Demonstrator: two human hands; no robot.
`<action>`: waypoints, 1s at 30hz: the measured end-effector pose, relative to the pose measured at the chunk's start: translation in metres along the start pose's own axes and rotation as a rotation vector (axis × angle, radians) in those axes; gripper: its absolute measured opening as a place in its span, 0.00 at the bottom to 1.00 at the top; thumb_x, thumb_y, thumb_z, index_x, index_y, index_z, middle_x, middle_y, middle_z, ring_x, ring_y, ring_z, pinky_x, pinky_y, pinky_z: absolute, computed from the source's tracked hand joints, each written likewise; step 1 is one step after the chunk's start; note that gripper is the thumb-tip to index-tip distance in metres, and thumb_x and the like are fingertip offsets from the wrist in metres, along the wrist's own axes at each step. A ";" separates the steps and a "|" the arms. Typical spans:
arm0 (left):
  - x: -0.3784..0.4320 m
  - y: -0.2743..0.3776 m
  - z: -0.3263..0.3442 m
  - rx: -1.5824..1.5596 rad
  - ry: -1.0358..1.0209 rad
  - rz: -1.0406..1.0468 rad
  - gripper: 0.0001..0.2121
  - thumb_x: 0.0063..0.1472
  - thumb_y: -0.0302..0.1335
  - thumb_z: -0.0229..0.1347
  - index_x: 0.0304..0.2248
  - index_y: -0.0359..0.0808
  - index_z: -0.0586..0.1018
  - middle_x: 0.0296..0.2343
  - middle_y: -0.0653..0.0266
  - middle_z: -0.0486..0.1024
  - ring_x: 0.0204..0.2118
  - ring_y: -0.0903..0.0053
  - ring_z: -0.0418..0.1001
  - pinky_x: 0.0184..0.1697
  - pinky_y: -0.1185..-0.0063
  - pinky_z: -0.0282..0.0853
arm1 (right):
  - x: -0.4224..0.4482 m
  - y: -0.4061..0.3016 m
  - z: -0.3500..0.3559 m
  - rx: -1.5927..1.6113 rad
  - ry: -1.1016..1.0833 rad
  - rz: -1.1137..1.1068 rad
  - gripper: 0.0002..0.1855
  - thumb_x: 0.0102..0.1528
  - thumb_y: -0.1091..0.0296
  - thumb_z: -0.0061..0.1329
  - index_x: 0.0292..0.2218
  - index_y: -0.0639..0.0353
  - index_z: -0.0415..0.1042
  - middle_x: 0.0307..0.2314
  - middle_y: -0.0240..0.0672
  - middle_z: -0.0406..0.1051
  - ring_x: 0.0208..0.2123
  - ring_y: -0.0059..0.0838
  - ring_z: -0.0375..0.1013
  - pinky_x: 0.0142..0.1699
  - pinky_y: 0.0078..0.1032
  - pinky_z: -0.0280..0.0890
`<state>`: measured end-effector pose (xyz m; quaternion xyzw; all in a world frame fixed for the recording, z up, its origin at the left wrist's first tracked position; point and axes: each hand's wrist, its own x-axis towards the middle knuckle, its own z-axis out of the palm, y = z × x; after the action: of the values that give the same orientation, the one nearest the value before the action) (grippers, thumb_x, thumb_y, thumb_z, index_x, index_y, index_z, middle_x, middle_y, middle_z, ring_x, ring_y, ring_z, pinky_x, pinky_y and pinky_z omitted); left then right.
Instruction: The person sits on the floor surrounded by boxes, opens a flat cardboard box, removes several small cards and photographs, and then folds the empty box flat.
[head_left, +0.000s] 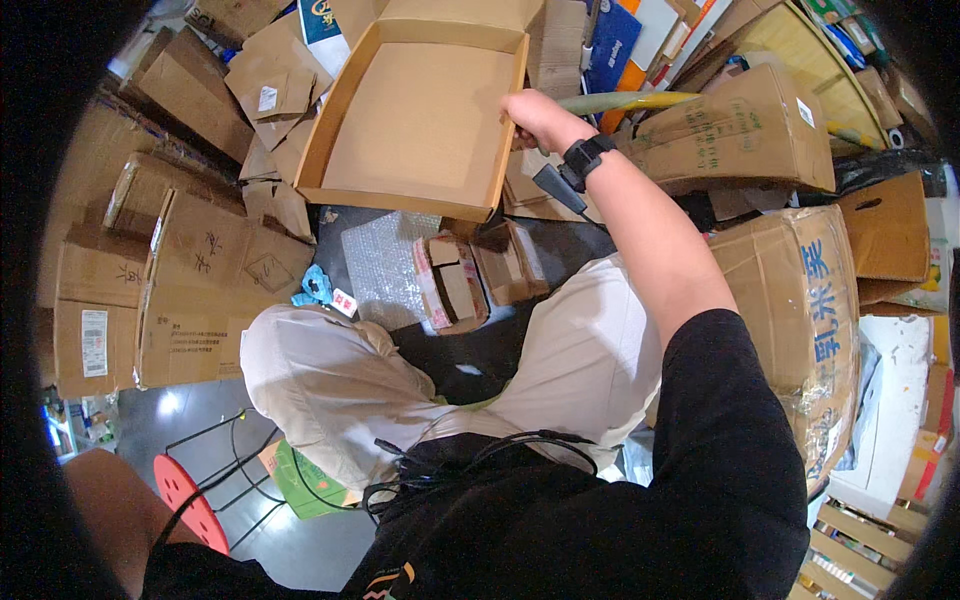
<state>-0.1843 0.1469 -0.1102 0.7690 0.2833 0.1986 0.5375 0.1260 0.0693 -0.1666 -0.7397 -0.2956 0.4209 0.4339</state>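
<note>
My right hand (536, 124) reaches forward, its fingers curled on the right wall of a shallow open cardboard box (420, 120). The box has bare inner walls and floor, and its lid flap (465, 11) stands up at the far side. A black watch (589, 159) is on my right wrist. Just below it is a dark grey flat piece (559, 189) with a thin cord. My left hand is out of view; only part of the left arm shows at the lower left. Between my knees lie a small taped carton (450, 285), another small carton (510, 262) and bubble wrap (382, 262).
Large cartons (217, 300) stand at the left. A taped carton (787, 337) with handwriting stands close on the right, another printed carton (727, 135) beyond it. A green-yellow pole (637, 101) passes behind my wrist. A red stool (187, 502) is at lower left.
</note>
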 end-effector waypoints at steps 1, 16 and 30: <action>0.002 -0.002 0.002 0.003 0.004 -0.012 0.13 0.63 0.36 0.47 0.41 0.37 0.73 0.36 0.67 0.69 0.38 0.79 0.65 0.44 0.78 0.61 | -0.002 0.000 0.000 0.007 0.005 -0.003 0.11 0.51 0.64 0.41 0.24 0.61 0.67 0.13 0.33 0.62 0.11 0.24 0.57 0.17 0.25 0.51; 0.008 -0.017 0.012 -0.005 0.055 -0.077 0.13 0.63 0.36 0.47 0.41 0.38 0.73 0.35 0.68 0.68 0.37 0.79 0.64 0.43 0.78 0.61 | -0.030 -0.008 -0.009 0.068 0.008 -0.032 0.10 0.52 0.64 0.40 0.23 0.60 0.64 0.11 0.32 0.58 0.11 0.24 0.54 0.17 0.26 0.49; 0.006 -0.020 0.008 -0.020 0.064 -0.085 0.13 0.63 0.37 0.47 0.41 0.38 0.72 0.34 0.69 0.68 0.36 0.80 0.64 0.42 0.78 0.60 | -0.021 -0.004 -0.005 0.075 -0.011 0.002 0.11 0.51 0.65 0.40 0.22 0.62 0.65 0.10 0.34 0.60 0.09 0.25 0.56 0.15 0.26 0.50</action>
<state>-0.1789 0.1504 -0.1321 0.7441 0.3311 0.2029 0.5437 0.1205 0.0527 -0.1539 -0.7209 -0.2812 0.4361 0.4594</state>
